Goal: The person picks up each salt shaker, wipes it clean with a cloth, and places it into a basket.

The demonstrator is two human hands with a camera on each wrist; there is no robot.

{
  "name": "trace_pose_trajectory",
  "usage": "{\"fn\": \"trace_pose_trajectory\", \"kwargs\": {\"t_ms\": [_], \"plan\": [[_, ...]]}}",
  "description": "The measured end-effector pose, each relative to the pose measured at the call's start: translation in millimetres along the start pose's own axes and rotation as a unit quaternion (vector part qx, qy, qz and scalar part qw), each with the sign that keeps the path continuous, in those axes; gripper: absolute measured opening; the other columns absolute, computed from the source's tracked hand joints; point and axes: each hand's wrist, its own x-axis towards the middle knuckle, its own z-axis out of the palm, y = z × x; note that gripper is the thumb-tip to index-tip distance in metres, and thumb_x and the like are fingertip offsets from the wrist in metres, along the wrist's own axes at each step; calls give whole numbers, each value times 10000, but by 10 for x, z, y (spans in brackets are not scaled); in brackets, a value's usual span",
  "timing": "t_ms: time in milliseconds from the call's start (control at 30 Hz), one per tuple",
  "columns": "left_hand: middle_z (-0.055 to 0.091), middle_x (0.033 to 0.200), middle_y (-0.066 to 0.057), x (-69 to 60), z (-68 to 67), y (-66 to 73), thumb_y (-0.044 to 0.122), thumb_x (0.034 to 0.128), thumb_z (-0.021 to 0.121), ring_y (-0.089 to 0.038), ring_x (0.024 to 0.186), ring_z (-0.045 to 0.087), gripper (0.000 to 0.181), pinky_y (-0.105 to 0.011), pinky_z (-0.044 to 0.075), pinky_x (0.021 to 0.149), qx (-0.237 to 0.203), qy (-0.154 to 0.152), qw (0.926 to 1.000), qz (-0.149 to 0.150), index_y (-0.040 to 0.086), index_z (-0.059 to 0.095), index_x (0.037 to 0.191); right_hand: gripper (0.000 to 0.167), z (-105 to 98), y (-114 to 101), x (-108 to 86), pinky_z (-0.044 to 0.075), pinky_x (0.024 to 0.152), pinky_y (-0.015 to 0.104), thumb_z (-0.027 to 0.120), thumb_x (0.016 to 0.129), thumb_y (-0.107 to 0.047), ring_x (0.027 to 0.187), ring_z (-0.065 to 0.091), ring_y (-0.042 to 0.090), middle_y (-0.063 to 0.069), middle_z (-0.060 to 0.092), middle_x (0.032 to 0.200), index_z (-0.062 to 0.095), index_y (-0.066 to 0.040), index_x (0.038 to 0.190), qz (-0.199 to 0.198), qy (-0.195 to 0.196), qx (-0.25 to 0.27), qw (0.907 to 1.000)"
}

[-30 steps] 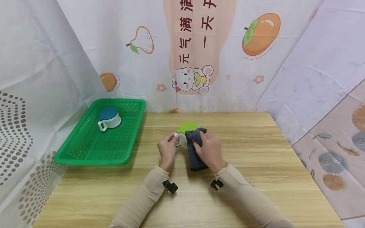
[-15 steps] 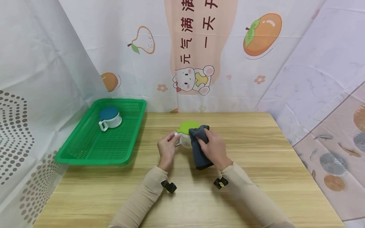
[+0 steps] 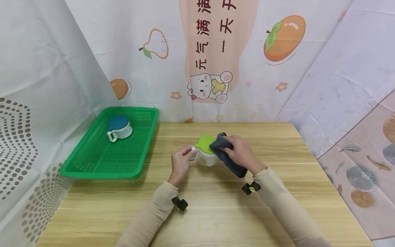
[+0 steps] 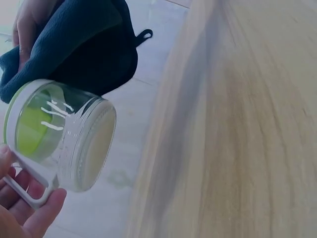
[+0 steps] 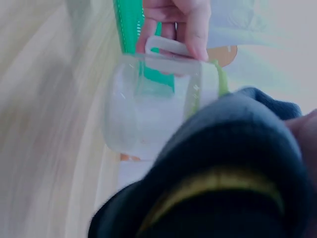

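Observation:
A clear jar with a white handle and a bright green lid is held above the table, tilted. My left hand pinches its white handle; the left wrist view shows thumb and fingers around that handle. My right hand grips a dark grey cloth and presses it on the right part of the lid. The cloth's free end hangs down to the right, and a small loop shows on its edge in the left wrist view. In the right wrist view the cloth hides part of the lid.
To the left stands a green plastic basket with a similar jar inside, blue-lidded and white-handled. The wooden table ends at the back against a printed curtain.
My right hand has moved to the right and taken the cloth from the jar's front side up to its lid. The jar now tips towards me, showing more of its body and lid.

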Motion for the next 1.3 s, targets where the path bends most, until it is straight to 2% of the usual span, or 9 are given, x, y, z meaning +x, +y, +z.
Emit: {"fn": "trace_pose_trajectory", "kwargs": {"t_ms": [200,367,433,633,833,1067,1300], "plan": [[739,1028,-180,-23,8,-22,81,814,776,-121,865,678,221,-198,568,730,98,-152,9998,86,-2,753,1017,353,-82,21,49,520,721,406,733,866,-187,807,587,242,126,660,926,689,-23,1175,-397,-516,-187,9977],[744,982,-191,-42,25,-43,86,803,784,-83,797,664,226,-173,553,680,265,-352,9983,388,-5,757,1008,318,-100,40,78,529,708,409,761,821,-145,787,601,241,117,661,903,715,-21,1110,-958,-636,-544,9919],[745,969,-192,-50,33,-52,88,803,784,-83,783,665,222,-170,550,664,307,-400,9973,526,-6,758,1003,315,-114,28,92,528,708,404,761,821,-145,779,599,232,109,661,902,718,-29,1111,-1040,-726,-648,9898],[744,956,-199,-83,68,-64,88,801,786,-113,796,682,228,-146,538,642,340,-635,9936,872,-24,754,997,342,-131,-21,145,526,728,399,747,846,-158,797,588,218,107,658,932,704,-45,1166,-1018,-966,-981,9852],[743,954,-204,-127,96,-58,85,800,785,-166,822,698,235,-153,547,650,308,-900,9905,990,-32,752,1001,348,-133,19,203,528,707,396,743,846,-149,768,592,231,118,650,910,699,-32,1171,-954,-945,-1182,9839],[740,989,-201,-155,111,-72,101,813,774,-210,866,708,252,-187,571,678,259,-1089,9902,836,-27,745,1028,343,-131,191,233,533,715,405,743,851,-167,760,594,238,122,654,900,701,-22,1159,-734,-906,-1182,9861],[746,975,-191,-152,112,-84,125,811,782,-155,829,694,248,-191,568,677,250,-978,9929,628,-9,753,1018,337,-157,266,234,547,749,429,750,852,-190,786,620,257,130,668,919,705,-24,1142,-616,-782,-1093,9890]]}}
